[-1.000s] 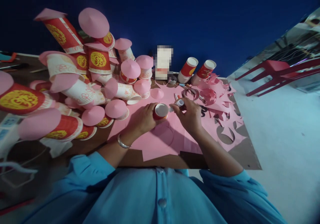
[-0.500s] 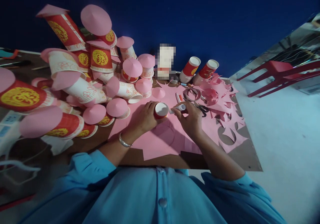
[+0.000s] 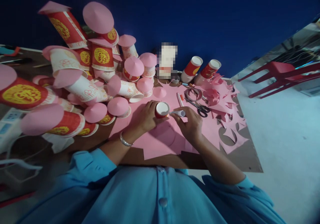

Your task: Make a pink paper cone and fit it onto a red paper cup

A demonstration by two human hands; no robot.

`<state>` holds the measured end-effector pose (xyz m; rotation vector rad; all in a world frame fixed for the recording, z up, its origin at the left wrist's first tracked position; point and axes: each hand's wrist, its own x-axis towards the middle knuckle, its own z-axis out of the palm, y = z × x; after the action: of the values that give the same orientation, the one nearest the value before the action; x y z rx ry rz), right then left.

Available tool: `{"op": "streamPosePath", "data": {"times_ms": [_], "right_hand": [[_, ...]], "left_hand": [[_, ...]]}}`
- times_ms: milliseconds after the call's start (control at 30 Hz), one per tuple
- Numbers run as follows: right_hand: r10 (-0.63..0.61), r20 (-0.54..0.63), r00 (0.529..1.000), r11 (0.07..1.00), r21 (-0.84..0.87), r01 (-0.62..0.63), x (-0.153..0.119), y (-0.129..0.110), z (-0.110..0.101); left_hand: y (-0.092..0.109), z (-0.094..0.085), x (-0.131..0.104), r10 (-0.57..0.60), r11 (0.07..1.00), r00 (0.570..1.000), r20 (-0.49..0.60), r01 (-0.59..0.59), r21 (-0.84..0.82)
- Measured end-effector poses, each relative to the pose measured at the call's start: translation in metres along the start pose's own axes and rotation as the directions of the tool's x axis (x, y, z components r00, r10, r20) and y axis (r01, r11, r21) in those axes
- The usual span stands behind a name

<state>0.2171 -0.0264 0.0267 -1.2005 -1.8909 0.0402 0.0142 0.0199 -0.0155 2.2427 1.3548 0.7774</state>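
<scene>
My left hand [image 3: 148, 117] is wrapped round a red paper cup [image 3: 162, 109], whose open white rim faces up toward me. In my right hand [image 3: 191, 125] a short white tube [image 3: 180, 113] is pinched between thumb and fingers. The tube lies almost level, its narrow tip pointing at the cup's side; whether they touch I cannot tell. Below both hands spreads pink paper [image 3: 155, 147] with a drawn curve on it. Just beyond the cup sits a small pink paper cone [image 3: 159, 92].
Many red and white cups with pink cone tops [image 3: 102, 58] crowd the left. Scissors [image 3: 203, 110], a tape roll [image 3: 194, 93] and a white pen [image 3: 180, 100] lie right of centre. Cut pink scraps [image 3: 231, 135] cover the right side. Stacked cups [image 3: 192, 70] stand behind; a red stool [image 3: 277, 70] is beyond.
My right hand has shifted slightly down, tilting the white tube nearer to level and uncovering more of the scissors. The cup stays in my left hand. The view has moved a little.
</scene>
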Motion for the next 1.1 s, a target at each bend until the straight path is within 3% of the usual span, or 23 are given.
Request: {"op": "streamPosePath", "data": {"times_ms": [167, 433, 633, 767, 900, 1100], "right_hand": [[0.026, -0.047, 0.999, 0.998, 0.053, -0.024, -0.003, -0.002, -0.004], [-0.13, -0.019, 0.991, 0.991, 0.041, 0.131, -0.005, -0.007, 0.005], [-0.076, 0.041, 0.996, 0.996, 0.048, 0.074, -0.015, -0.008, 0.002], [-0.058, 0.002, 0.998, 0.997, 0.053, 0.058, -0.015, -0.011, 0.0], [-0.139, -0.023, 0.99, 0.988, 0.07, 0.14, -0.008, -0.013, 0.005], [-0.224, -0.011, 0.975, 0.975, 0.004, 0.224, -0.009, -0.016, 0.008]], "left_hand": [[-0.004, 0.004, 0.0, 0.005, 1.0, 1.0, 0.013, -0.005, -0.014], [-0.001, -0.002, -0.001, -0.032, 0.999, 0.998, 0.051, 0.031, 0.022], [0.002, -0.009, -0.002, 0.009, 0.999, 0.999, 0.051, -0.011, 0.033], [0.003, -0.007, -0.001, -0.02, 0.999, 0.998, 0.064, 0.018, 0.034], [0.003, -0.001, 0.001, -0.095, 0.993, 0.995, 0.034, 0.092, 0.073], [0.001, -0.002, -0.001, -0.07, 0.996, 0.996, 0.063, 0.066, 0.064]]}}
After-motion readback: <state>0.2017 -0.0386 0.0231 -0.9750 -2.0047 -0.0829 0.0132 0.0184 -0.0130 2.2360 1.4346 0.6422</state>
